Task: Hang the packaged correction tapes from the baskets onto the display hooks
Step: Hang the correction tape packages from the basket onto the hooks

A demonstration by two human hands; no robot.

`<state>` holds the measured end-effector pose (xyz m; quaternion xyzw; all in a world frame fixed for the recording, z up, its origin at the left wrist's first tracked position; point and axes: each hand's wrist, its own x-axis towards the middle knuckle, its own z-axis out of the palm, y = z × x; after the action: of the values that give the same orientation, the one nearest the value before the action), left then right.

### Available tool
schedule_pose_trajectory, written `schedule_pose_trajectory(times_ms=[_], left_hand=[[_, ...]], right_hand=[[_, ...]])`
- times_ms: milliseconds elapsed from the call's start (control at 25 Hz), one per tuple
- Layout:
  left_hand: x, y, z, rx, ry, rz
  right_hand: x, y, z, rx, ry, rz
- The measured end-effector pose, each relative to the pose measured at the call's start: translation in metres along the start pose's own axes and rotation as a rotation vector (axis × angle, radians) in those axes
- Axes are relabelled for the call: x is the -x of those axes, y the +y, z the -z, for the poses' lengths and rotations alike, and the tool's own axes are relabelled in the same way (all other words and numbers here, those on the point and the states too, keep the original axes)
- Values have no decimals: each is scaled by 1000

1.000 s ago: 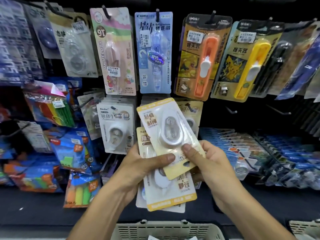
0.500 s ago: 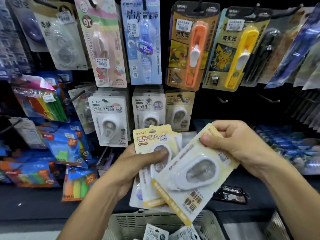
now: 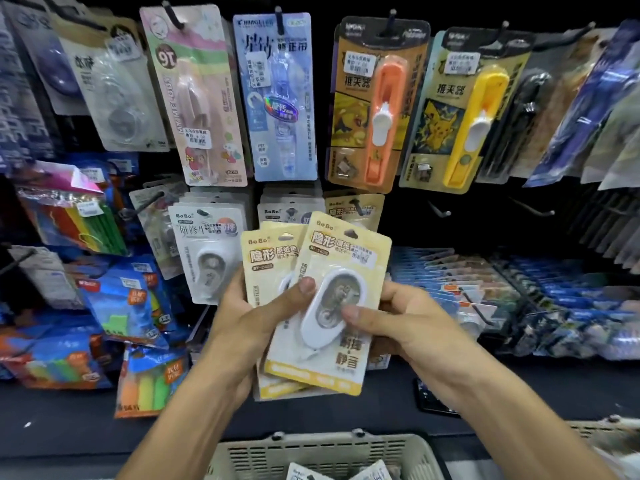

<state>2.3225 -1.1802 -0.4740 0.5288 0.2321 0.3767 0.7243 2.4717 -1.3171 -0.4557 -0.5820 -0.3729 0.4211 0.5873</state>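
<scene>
While both hands hold yellow tape pkgs (image 3: 332, 306), left hand (image 3: 249, 327), right hand (image 3: 405, 323), basket (image 3: 322, 452) below

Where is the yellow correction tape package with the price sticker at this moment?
In the head view the front yellow package is at centre, held by both the left hand and the right hand, above the basket.

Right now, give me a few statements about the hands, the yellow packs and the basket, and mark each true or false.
1. Both hands hold the yellow correction tape packs. True.
2. The left hand hangs idle. False: its thumb presses on the packs.
3. The front pack is already on a hook. False: the right hand grips it below the yellow-pack hook.
4. The basket below holds more packs. True.
</scene>
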Motion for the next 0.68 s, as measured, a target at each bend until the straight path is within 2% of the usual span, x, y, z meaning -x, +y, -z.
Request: schedule_pose_trajectory(times_ms=[160, 280, 440, 600, 680], left_hand=[[-2, 2, 5, 11, 78, -1], [-3, 5, 9, -52, 120, -51], [-5, 8, 14, -42, 141, -91], [-5, 7, 13, -23, 134, -91], [-6, 8, 12, -29, 125, -98]], right_hand=[[-11, -2, 4, -160, 198, 62], [-17, -10, 18, -29, 324, 80], [-18, -5, 24, 193, 283, 101], [-18, 0, 23, 263, 377, 151], [-15, -2, 26, 344, 274, 150]])
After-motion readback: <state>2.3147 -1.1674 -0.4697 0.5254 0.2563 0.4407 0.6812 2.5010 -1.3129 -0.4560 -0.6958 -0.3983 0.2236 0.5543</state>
